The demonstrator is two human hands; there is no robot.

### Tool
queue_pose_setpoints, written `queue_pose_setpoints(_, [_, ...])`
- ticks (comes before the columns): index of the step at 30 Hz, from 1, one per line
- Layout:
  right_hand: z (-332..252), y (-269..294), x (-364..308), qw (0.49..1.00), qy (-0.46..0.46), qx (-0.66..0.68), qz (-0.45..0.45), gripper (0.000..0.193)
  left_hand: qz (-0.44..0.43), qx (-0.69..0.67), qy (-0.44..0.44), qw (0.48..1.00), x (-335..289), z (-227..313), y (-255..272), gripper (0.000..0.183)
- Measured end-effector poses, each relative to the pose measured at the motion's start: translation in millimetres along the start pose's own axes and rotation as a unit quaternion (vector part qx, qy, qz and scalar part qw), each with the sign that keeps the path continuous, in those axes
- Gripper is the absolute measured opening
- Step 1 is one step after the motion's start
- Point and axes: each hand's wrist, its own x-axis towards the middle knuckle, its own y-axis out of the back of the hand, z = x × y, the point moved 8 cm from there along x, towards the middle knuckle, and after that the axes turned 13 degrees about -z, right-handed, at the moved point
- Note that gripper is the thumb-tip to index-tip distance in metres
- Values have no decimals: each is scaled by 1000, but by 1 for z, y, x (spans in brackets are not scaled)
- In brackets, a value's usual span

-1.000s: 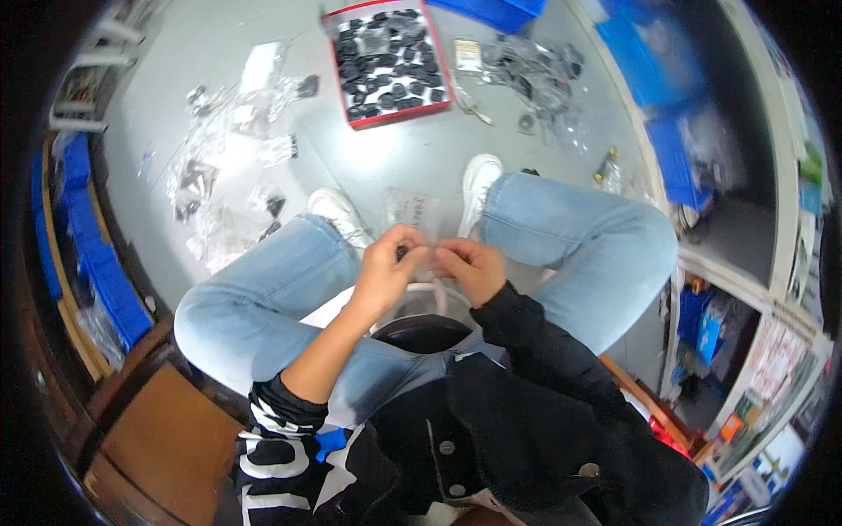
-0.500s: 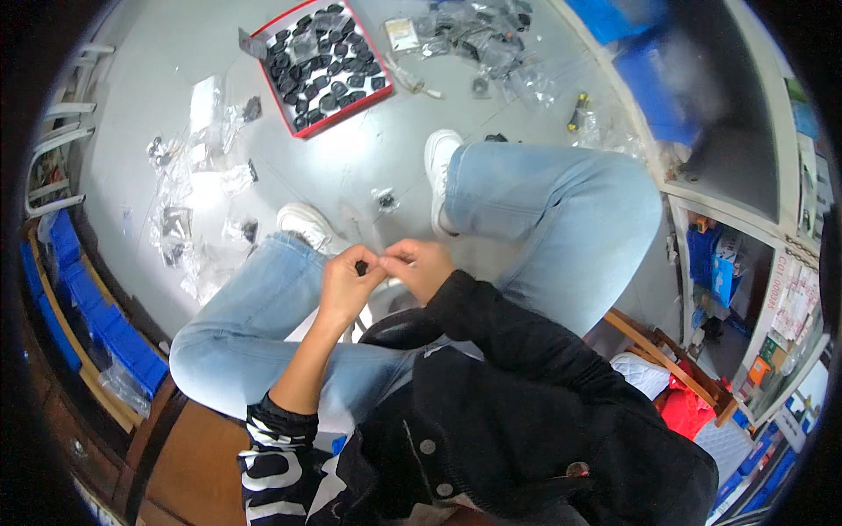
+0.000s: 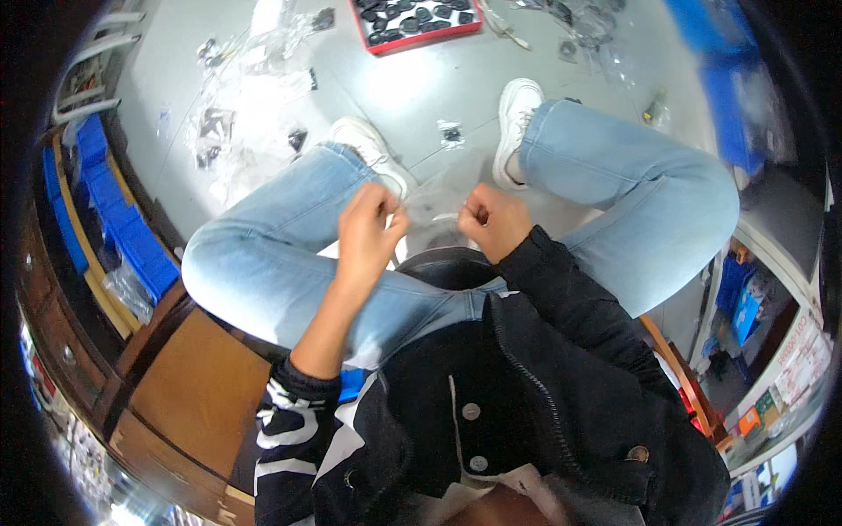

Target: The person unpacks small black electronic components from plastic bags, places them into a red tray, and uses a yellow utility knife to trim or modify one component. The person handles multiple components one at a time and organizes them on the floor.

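As I sit on the dark stool (image 3: 443,263) with my knees spread, both my hands are raised between my thighs, above the grey floor (image 3: 412,88). My left hand (image 3: 368,232) has its thumb and forefinger pinched shut on one edge of a small clear plastic bag (image 3: 431,209); the other fingers are curled in loosely. My right hand (image 3: 489,219) is closed nearly to a fist, its fingertips nipped on the opposite edge of the same bag. The bag is stretched between the two hands, just in front of the stool's rim. Whether it holds anything I cannot tell: the film is transparent and partly blurred.

Assessment of handling: the bag appears very light, thin and limp, with no stiffness of its own. The film looks slick, so a flat pinch could slide; I judge the firmest hold to be at the top edge or corners, where the material is doubled. It should tear rather than break, so fragility is low, though a hard pull could split a seam.

Surroundings noted: a red tray (image 3: 417,19) of black round parts lies on the floor ahead of my white shoes (image 3: 517,118); loose clear bags (image 3: 246,114) are scattered to the left; blue bins (image 3: 114,228) stand along the left.
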Motion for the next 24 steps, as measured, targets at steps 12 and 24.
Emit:
queue_pose_setpoints(12, [4,-4,14,999,-16,-40,8,20,-210,-493,197,821,10,-17,-64,54])
queue_pose_setpoints(24, [17,-2,20,998,-35,45,6,19,-187,-531,169,809,8,-15,-53,50])
